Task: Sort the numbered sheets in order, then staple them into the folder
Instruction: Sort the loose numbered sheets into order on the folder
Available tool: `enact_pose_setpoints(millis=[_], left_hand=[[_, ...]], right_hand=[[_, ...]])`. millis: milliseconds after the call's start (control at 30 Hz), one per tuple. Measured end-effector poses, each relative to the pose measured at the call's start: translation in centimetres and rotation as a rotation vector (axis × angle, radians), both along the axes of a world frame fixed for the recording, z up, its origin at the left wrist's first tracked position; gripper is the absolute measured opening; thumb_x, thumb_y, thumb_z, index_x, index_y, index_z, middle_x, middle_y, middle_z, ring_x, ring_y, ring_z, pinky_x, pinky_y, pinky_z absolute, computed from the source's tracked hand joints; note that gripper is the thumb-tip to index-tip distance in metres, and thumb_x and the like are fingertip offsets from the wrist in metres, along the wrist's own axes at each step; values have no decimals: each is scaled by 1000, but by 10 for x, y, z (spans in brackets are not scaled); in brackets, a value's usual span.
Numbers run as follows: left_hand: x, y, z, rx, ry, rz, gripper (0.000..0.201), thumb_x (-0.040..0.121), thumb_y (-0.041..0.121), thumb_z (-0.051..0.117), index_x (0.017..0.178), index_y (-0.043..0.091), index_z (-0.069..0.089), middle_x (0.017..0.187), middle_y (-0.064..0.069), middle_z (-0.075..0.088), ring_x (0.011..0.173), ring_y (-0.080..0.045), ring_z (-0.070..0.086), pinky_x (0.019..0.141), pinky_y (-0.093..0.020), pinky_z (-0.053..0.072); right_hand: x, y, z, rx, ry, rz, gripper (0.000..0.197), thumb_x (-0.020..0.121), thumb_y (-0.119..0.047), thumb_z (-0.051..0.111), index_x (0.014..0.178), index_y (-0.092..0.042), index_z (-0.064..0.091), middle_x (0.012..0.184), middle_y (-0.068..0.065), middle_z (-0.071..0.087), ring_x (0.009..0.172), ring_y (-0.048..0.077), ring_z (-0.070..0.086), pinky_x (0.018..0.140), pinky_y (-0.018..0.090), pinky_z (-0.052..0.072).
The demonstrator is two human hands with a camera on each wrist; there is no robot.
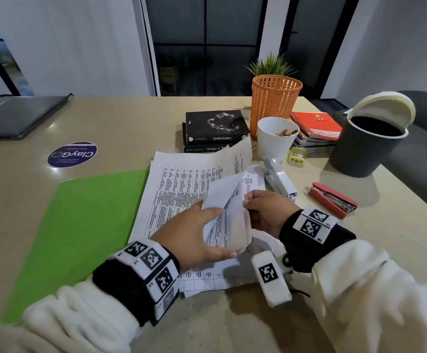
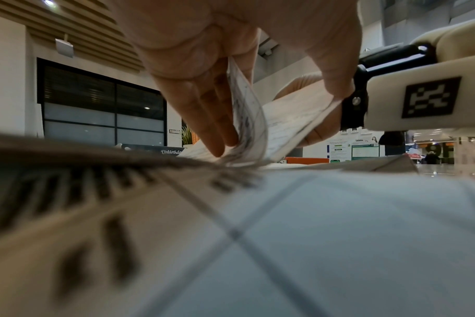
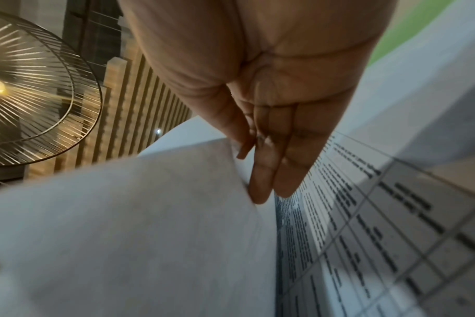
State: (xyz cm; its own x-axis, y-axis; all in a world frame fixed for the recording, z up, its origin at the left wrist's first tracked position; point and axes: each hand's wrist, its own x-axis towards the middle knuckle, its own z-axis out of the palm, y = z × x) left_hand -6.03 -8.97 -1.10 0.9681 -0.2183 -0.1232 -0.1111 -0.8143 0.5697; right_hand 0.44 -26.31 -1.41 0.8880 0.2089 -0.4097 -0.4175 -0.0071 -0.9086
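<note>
- On the beige tabletop (image 1: 232, 322), a loose stack of white printed sheets with ruled tables (image 1: 179, 189) is lying just right of the open bright green paper folder (image 1: 87, 215), its left edge overlapping the folder's right side.
- The left hand (image 1: 194, 235) is reaching over the near part of the stack, thumb on top and fingers (image 2: 212, 120) straight and close together underneath, pinching the curled-up corners of several sheets; the head view shows a handwritten mark on one lifted corner, too small to read.
- The right hand (image 1: 265, 212) is meeting the same lifted corners from the right, thumb and fingertips (image 3: 260, 182) pressed together on the edge of one upturned sheet, whose blank back is filling the right wrist view.
- Both wrists are wearing black bands with black-and-white square markers, and both arms are in fluffy white sleeves.
- A white stapler (image 1: 279, 179) is lying just beside the stack's far right corner, with a red stapler (image 1: 332, 200) further right, apart from it.
- Behind the sheets two black books (image 1: 215, 131) are sitting stacked, next to a white cup of crayons (image 1: 276, 138), an orange slatted basket with a green plant (image 1: 274, 103), an orange spiral notebook pile (image 1: 314, 128) and a dark grey bin with a tilted white lid (image 1: 370, 138).
- A closed dark laptop (image 1: 16, 115) and a round purple sticker (image 1: 72, 154) are sitting at the far left.
</note>
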Motion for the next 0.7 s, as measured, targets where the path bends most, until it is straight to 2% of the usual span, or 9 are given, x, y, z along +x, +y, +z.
enact_pose_setpoints(millis=[100,267,400,500,600,700], left_hand=[[0,-1,1,9,-14,4,88,59,64,73,136,39,37,134,11,40,120,-10,44,102,-24,37],[-1,1,2,-20,-21,2,83,59,63,73,132,43,39,124,14,43,114,-9,48,96,-28,45],[0,2,0,-25,-16,10,83,61,62,73,134,42,39,130,10,44,120,-11,45,104,-32,39],[-1,2,0,-32,-4,10,82,63,62,71,135,40,38,133,10,42,118,-10,46,102,-30,41],[0,3,-1,-35,-30,-9,72,69,60,67,133,39,42,131,12,45,118,-7,46,101,-26,38],[1,4,-3,-76,-38,-25,54,79,56,59,128,35,50,125,10,52,115,-6,50,97,-25,39]], right_hand=[[-4,3,1,40,9,21,26,94,0,46,70,-11,47,63,6,49,43,13,53,43,19,47],[-10,7,4,13,-2,181,17,91,-9,56,77,-12,49,68,4,59,49,13,61,49,23,51],[-13,3,0,-9,-5,207,20,89,-3,58,72,-11,48,58,2,63,50,14,63,50,23,52],[-14,0,-3,22,0,209,24,90,-2,55,69,-9,47,62,7,63,52,17,63,53,24,53],[-14,-4,-6,86,2,213,23,91,-3,53,70,-8,46,70,12,64,56,20,63,56,25,54],[-14,-6,-8,126,19,209,22,91,-6,53,71,-8,47,69,11,66,57,18,66,59,25,56]])
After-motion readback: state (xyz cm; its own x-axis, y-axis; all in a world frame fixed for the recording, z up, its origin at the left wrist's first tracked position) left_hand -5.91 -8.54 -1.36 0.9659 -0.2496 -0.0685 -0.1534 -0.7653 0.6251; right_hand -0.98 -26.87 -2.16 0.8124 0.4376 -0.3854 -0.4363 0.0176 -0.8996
